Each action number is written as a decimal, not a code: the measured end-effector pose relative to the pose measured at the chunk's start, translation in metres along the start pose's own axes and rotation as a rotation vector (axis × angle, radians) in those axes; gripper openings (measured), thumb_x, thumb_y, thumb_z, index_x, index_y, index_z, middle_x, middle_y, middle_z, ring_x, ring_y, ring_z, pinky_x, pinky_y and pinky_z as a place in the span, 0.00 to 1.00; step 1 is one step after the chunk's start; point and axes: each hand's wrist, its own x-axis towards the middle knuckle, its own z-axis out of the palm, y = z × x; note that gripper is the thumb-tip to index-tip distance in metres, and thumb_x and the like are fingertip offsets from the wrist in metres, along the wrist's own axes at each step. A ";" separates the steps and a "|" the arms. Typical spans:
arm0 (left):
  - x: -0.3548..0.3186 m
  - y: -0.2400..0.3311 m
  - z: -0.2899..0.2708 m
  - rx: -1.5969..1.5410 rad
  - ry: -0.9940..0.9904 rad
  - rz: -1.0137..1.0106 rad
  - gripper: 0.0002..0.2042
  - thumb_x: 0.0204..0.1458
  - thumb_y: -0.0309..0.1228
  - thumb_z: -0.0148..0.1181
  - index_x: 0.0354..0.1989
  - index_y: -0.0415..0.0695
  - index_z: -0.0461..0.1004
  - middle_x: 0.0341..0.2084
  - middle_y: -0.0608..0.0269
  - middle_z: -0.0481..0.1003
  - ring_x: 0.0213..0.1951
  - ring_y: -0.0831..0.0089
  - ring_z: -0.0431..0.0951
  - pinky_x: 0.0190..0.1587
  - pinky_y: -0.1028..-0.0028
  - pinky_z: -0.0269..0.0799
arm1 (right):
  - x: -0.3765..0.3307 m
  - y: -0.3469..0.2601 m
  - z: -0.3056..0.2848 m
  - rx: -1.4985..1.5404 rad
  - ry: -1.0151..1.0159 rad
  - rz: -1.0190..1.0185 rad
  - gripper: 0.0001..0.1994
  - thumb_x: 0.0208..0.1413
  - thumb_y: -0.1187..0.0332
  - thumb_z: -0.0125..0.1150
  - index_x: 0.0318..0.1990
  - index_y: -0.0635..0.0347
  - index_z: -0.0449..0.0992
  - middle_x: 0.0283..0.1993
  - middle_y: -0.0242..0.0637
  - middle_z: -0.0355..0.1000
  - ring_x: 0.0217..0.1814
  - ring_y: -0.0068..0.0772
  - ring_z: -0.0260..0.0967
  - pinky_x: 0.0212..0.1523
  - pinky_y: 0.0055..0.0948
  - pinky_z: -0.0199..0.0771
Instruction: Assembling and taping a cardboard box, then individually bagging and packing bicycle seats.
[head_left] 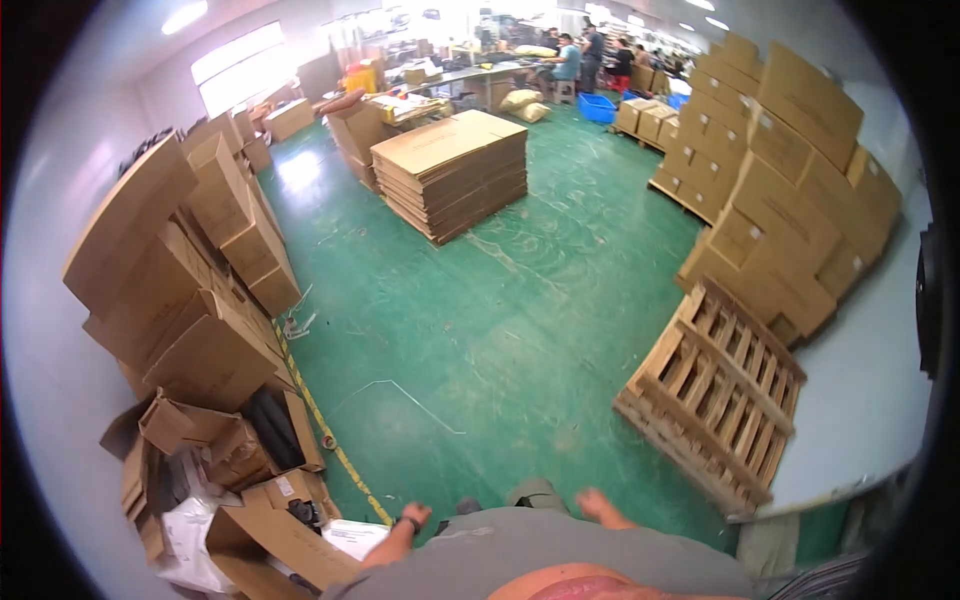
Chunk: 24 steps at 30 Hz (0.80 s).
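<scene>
We take the wooden pallet [715, 395], leaning on edge at the right, as our landmark: rough pale slats, nailed in a grid, resting against a wall of stacked brown cardboard cartons [790, 170] that rises behind and above it. Across the scuffed green floor [500, 300] from the pallet, farther off and to its left, a neat square stack of flattened corrugated sheets [450, 170] lies flat. Well to the pallet's left, a jumble of open and folded brown boxes [200, 290] leans along the wall, one with a small pale label [286, 487] on its flap, and a yellow striped line [330, 440] runs beside them. Nearer us than the pallet, at the bottom edge, our left hand [414, 516] is loosely curled and our right hand [592, 501] hangs with fingers slack; both grasp nothing, above the bare floor.
</scene>
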 end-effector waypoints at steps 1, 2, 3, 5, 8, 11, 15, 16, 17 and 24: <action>0.039 0.028 -0.023 -0.048 -0.040 -0.025 0.24 0.54 0.51 0.60 0.45 0.41 0.84 0.48 0.43 0.82 0.52 0.48 0.82 0.56 0.55 0.76 | -0.007 0.035 0.006 0.219 0.393 -0.577 0.29 0.65 0.53 0.59 0.65 0.66 0.72 0.63 0.55 0.74 0.62 0.49 0.74 0.63 0.49 0.75; 0.076 0.058 -0.071 -0.079 0.055 0.042 0.27 0.56 0.52 0.61 0.55 0.42 0.81 0.52 0.44 0.81 0.54 0.49 0.81 0.59 0.56 0.75 | -0.014 -0.018 -0.018 0.253 0.393 -0.585 0.29 0.65 0.53 0.59 0.65 0.66 0.72 0.63 0.55 0.74 0.62 0.49 0.74 0.63 0.49 0.75; 0.117 0.087 -0.098 -0.102 0.034 0.087 0.29 0.57 0.51 0.64 0.60 0.43 0.77 0.54 0.44 0.80 0.56 0.51 0.81 0.61 0.57 0.75 | 0.004 -0.044 -0.041 0.234 0.398 -0.574 0.28 0.65 0.53 0.59 0.64 0.66 0.72 0.62 0.54 0.74 0.61 0.48 0.75 0.61 0.49 0.75; 0.191 0.151 -0.155 -0.143 0.005 0.139 0.28 0.58 0.49 0.64 0.61 0.42 0.77 0.54 0.45 0.81 0.56 0.53 0.81 0.61 0.59 0.75 | 0.061 -0.094 -0.085 0.193 0.421 -0.557 0.28 0.65 0.53 0.59 0.63 0.66 0.73 0.61 0.54 0.75 0.59 0.47 0.75 0.59 0.48 0.76; 0.291 0.203 -0.206 -0.200 0.047 0.159 0.26 0.59 0.44 0.64 0.62 0.42 0.76 0.55 0.46 0.80 0.56 0.54 0.81 0.60 0.60 0.76 | 0.139 -0.162 -0.157 0.130 0.446 -0.514 0.26 0.65 0.54 0.59 0.62 0.66 0.74 0.58 0.53 0.76 0.56 0.45 0.76 0.56 0.48 0.77; 0.357 0.242 -0.227 -0.158 0.178 0.019 0.26 0.58 0.44 0.64 0.62 0.42 0.76 0.53 0.47 0.81 0.56 0.53 0.81 0.61 0.60 0.75 | 0.231 -0.221 -0.237 0.064 0.477 -0.469 0.25 0.65 0.54 0.60 0.60 0.66 0.75 0.56 0.52 0.77 0.54 0.44 0.77 0.53 0.48 0.78; 0.424 0.278 -0.218 -0.057 -0.117 -0.302 0.22 0.53 0.50 0.64 0.46 0.46 0.86 0.46 0.50 0.85 0.51 0.55 0.84 0.58 0.59 0.77 | 0.352 -0.318 -0.281 0.029 0.486 -0.415 0.24 0.65 0.54 0.60 0.58 0.65 0.77 0.52 0.51 0.79 0.50 0.41 0.78 0.49 0.47 0.79; 0.432 0.284 -0.213 -0.035 -0.162 -0.248 0.22 0.53 0.51 0.64 0.47 0.47 0.86 0.44 0.51 0.85 0.49 0.54 0.84 0.57 0.59 0.77 | 0.368 -0.337 -0.295 0.006 0.476 -0.395 0.24 0.65 0.55 0.60 0.58 0.65 0.77 0.52 0.51 0.79 0.49 0.41 0.79 0.48 0.47 0.80; 0.435 0.290 -0.205 -0.019 -0.206 -0.192 0.23 0.52 0.51 0.64 0.48 0.48 0.86 0.42 0.52 0.86 0.47 0.54 0.85 0.57 0.59 0.77 | 0.383 -0.357 -0.310 -0.021 0.467 -0.378 0.23 0.65 0.55 0.60 0.57 0.65 0.77 0.51 0.51 0.80 0.48 0.40 0.79 0.47 0.47 0.80; 0.573 0.346 -0.178 -0.165 -0.029 0.197 0.24 0.49 0.50 0.66 0.49 0.47 0.85 0.47 0.52 0.84 0.50 0.58 0.84 0.55 0.59 0.78 | 0.591 -0.663 -0.587 0.669 0.182 -0.585 0.23 0.70 0.63 0.59 0.67 0.63 0.69 0.55 0.44 0.79 0.50 0.33 0.79 0.49 0.31 0.80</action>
